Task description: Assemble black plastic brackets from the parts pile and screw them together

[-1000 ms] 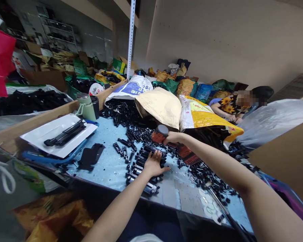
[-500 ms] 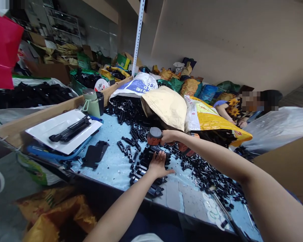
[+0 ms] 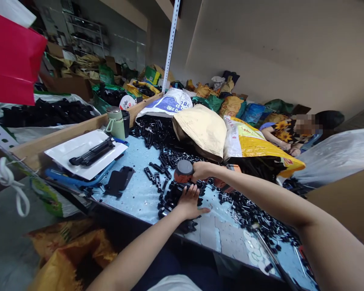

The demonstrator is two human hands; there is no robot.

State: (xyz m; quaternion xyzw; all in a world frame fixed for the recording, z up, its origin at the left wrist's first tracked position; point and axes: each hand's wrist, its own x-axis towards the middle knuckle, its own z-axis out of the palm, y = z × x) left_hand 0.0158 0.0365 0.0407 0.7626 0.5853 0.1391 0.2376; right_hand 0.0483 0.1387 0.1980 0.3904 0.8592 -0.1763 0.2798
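Observation:
My right hand [image 3: 202, 171] is closed around an orange-and-black power tool [image 3: 184, 169], whose round dark end points up toward me over the black parts. Just below it, my left hand [image 3: 189, 202] lies with fingers spread on a row of black parts [image 3: 170, 201], thumb stretched to the right. The tool's working tip is hidden. Several loose black links [image 3: 156, 178] lie left of the row. A flat black plate [image 3: 120, 182] rests further left on the blue table [image 3: 136, 202].
Open sacks, one beige [image 3: 202, 129] and one yellow [image 3: 257, 145], stand behind the hands. Small black parts and pins [image 3: 255, 210] spread to the right, near a metal rod [image 3: 268, 248]. A green bottle [image 3: 115, 123] stands left. Another person's hands [image 3: 291, 149] show at back right.
The tool and my right hand have moved slightly down and left, toward the near end of the row. My left hand stays on the parts. The whole view has shifted a little.

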